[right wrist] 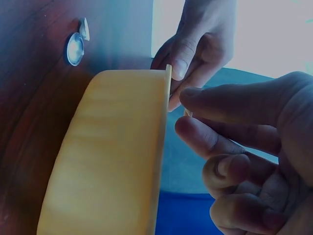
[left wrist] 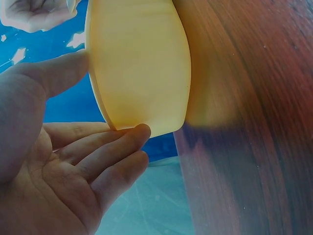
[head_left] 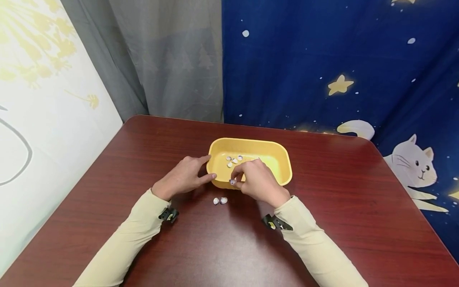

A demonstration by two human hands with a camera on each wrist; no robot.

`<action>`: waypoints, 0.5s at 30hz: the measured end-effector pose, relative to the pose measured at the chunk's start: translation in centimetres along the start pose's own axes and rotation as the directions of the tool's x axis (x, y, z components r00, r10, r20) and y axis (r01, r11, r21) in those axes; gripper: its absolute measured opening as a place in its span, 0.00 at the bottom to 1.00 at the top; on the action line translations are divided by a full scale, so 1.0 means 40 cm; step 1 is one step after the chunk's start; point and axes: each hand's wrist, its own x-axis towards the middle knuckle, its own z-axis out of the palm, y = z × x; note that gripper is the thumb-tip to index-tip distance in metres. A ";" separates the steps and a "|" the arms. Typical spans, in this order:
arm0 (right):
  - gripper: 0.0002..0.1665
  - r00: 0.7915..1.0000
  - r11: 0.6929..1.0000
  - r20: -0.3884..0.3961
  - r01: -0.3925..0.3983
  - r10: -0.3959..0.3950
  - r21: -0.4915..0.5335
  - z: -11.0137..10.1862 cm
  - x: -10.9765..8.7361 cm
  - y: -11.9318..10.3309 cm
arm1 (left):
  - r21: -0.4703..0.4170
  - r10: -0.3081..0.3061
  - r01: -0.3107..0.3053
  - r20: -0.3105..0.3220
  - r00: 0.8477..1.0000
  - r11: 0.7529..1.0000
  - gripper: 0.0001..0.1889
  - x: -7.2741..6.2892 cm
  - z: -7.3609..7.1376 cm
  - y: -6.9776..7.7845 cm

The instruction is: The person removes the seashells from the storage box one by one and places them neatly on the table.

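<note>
My right hand point(head_left: 256, 179) is over the near rim of a yellow plastic tub point(head_left: 251, 142). It pinches a small white-and-purple shell point(head_left: 232, 182) between thumb and fingertip; in the right wrist view the shell point(right wrist: 188, 113) is mostly hidden. My left hand point(head_left: 184, 175) rests at the tub's left end, thumb at the near corner. In the left wrist view, fairly straight fingers point(left wrist: 112, 152) touch the outer wall. Several similar shells point(head_left: 234, 161) lie inside the tub. Two more shells point(head_left: 224, 200) sit side by side on the table in front.
The tub stands on a dark reddish-brown wooden table point(head_left: 340, 179). Behind the table hang a grey curtain point(head_left: 172, 59) and a blue curtain point(head_left: 287, 71) with stars and a white cat. A white patterned cloth point(head_left: 46, 119) hangs at the left.
</note>
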 end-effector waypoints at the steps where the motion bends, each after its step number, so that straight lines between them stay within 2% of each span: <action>1: 0.03 1.000 1.000 0.001 0.001 -0.001 0.005 0.000 -0.002 -0.001 | -0.001 0.000 0.000 -0.002 1.000 1.000 0.34 0.000 0.000 0.000; 15: 0.04 1.000 1.000 0.006 0.008 -0.008 0.007 0.027 -0.035 0.001 | -0.002 -0.010 0.010 0.009 1.000 1.000 0.35 0.000 0.000 0.000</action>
